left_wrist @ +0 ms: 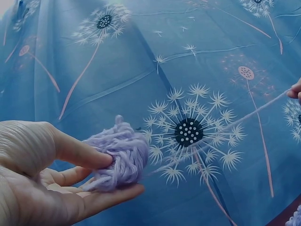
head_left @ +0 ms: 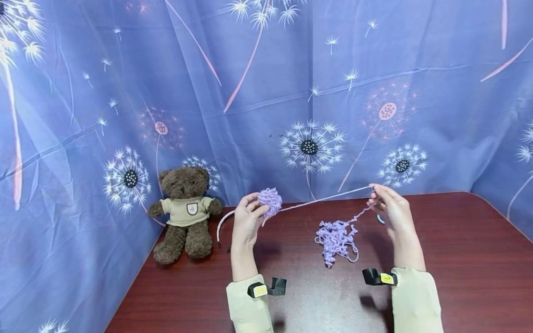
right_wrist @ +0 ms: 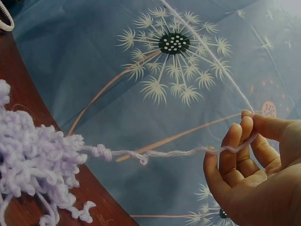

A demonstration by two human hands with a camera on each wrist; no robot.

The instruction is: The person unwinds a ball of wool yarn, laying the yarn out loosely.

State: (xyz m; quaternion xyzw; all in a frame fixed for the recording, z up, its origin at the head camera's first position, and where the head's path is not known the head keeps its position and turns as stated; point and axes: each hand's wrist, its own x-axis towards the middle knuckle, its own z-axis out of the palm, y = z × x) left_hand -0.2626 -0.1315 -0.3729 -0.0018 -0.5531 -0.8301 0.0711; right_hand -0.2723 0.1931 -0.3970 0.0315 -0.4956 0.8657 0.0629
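Between the thumb and fingers of my left hand [head_left: 248,217] is a small wound ball of lilac yarn [head_left: 270,201], which the left wrist view shows close up [left_wrist: 121,157]. From the ball a strand of yarn [head_left: 325,200] stretches rightward, rising to my right hand [head_left: 393,208]. The right thumb and fingertips pinch that strand, seen clearly in the right wrist view [right_wrist: 207,49]. Below the pinch, the yarn runs over the right fingers down to a loose, crinkled heap of lilac yarn [head_left: 336,240] on the table between the hands.
A brown teddy bear [head_left: 185,215] in a beige shirt sits at the table's back left. Beside it, partly behind the left hand, is a white curved cord-like band [head_left: 220,226]. A small light-blue curved object [head_left: 381,219] shows behind the right hand. Blue dandelion-print cloth [head_left: 266,115] hangs behind the brown table [head_left: 470,259].
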